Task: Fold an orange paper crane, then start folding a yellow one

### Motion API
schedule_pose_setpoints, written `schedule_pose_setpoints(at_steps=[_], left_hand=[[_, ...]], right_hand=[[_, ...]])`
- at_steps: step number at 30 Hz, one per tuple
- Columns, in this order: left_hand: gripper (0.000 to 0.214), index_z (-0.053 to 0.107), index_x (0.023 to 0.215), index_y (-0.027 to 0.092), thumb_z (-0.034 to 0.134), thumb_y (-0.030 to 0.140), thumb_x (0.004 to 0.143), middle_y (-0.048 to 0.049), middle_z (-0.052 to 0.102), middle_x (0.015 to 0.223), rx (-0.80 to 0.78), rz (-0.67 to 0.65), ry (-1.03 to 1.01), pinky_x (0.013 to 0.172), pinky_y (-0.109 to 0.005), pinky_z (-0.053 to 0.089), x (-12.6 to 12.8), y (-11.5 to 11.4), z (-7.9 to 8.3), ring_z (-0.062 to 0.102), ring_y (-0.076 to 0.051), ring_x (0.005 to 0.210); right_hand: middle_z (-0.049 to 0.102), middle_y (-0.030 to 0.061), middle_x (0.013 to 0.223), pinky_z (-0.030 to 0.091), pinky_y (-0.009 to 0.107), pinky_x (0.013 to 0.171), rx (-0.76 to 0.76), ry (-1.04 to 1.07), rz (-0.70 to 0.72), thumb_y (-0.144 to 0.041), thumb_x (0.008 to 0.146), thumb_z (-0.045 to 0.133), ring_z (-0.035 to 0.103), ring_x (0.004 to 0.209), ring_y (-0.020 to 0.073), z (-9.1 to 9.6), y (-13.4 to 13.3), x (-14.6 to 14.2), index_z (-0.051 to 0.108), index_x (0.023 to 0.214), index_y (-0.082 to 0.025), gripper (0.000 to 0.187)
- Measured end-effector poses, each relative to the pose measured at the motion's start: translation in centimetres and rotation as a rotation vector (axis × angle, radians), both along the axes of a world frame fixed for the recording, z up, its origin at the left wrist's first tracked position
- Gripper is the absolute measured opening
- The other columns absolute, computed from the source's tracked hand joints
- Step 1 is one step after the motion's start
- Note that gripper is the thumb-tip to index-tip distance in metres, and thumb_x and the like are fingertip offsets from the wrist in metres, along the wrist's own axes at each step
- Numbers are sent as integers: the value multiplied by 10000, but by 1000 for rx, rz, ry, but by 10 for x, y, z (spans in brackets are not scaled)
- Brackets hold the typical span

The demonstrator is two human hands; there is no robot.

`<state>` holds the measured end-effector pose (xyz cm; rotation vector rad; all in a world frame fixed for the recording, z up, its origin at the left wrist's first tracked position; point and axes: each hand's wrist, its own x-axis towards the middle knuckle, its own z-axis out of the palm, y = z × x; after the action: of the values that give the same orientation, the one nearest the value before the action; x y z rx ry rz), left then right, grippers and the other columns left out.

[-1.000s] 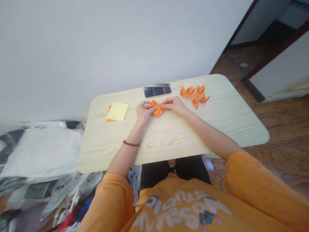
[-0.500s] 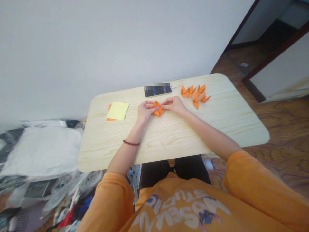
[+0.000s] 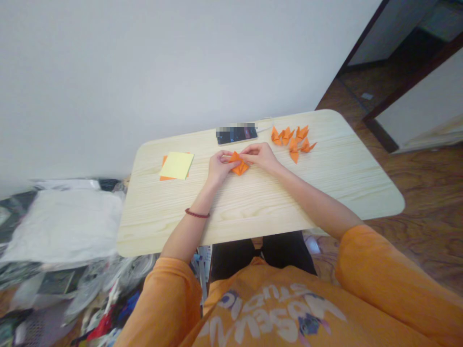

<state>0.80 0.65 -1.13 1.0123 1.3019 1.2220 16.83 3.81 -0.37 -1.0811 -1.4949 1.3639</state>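
Between my two hands is a folded piece of orange origami paper (image 3: 240,168), diamond-like in outline with creased flaps. My left hand (image 3: 219,166) grips its left side, thumb on top and fingers behind. On the other side my right hand (image 3: 261,155) pinches the paper's upper right edge between thumb and forefinger. The fingertips partly cover the folds. To the right of my right hand stand several finished orange paper cranes (image 3: 293,148) in a loose cluster.
A yellow square sheet (image 3: 177,166) lies over orange paper on the table's left. Behind my hands rests a phone (image 3: 237,135) with a white cable (image 3: 265,128). The pale wooden table (image 3: 159,221) meets a white wall (image 3: 173,67). Bags and clutter (image 3: 65,226) fill the floor at left.
The folded orange paper has shifted slightly to the right with my left hand. Both hands keep hold of it; the cranes and sheets have stayed in place.
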Motion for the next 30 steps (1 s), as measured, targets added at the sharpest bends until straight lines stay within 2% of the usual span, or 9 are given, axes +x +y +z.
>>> schedule_pose_setpoints(at_steps=[7,18,23,30], left_hand=[[470,578,835,156,848,188,452,2,687,629,-31,-49,4,580,-255,498,1,-3,4,655,-159,574],[474,573,842,154,853,179,461,10,679,616,-33,-69,6,596,-265,509,0,-3,4,659,-160,577],[470,570,835,155,852,167,459,12,683,612,-39,-63,-9,586,-253,504,1,-4,6,660,-157,571],[445,577,820,154,859,242,487,-8,701,648,-37,-56,-19,584,-245,501,0,-3,5,663,-153,586]], right_hand=[[689,62,645,414,239,492,-2,-8,17,-419,551,810,537,527,108,2,-1,0,723,711,-112,357],[651,46,590,369,242,466,8,-42,-7,-420,532,820,466,476,82,0,0,-1,709,702,-109,372],[667,58,617,384,241,472,10,-52,-14,-409,536,820,498,502,97,-1,1,-1,709,694,-113,353],[658,46,603,381,237,471,-2,-44,-22,-397,525,828,486,492,87,2,2,-1,706,683,-116,345]])
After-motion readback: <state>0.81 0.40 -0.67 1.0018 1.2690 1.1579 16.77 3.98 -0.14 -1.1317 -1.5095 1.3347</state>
